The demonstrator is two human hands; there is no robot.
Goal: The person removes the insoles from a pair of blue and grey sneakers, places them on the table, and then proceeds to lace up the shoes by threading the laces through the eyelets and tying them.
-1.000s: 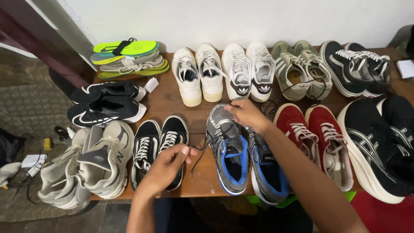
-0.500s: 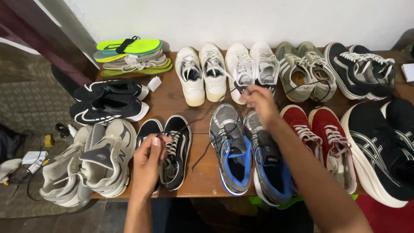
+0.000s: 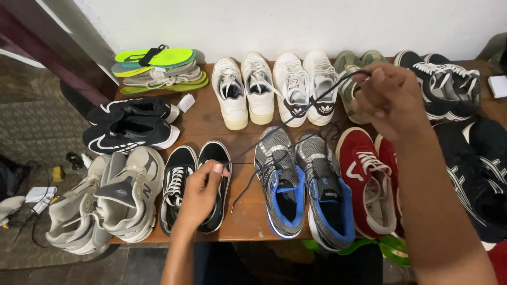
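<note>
Both our grips pinch one dark shoelace: left hand low over the black sneakers, right hand raised above the red pair. Lace stretched across the grey-blue trainers. Wooden tabletop crowded with shoes.

Tags and paper, little else.
I see a white tag beside the black sneaker, left-centre; a white paper slip at the right edge.
</note>
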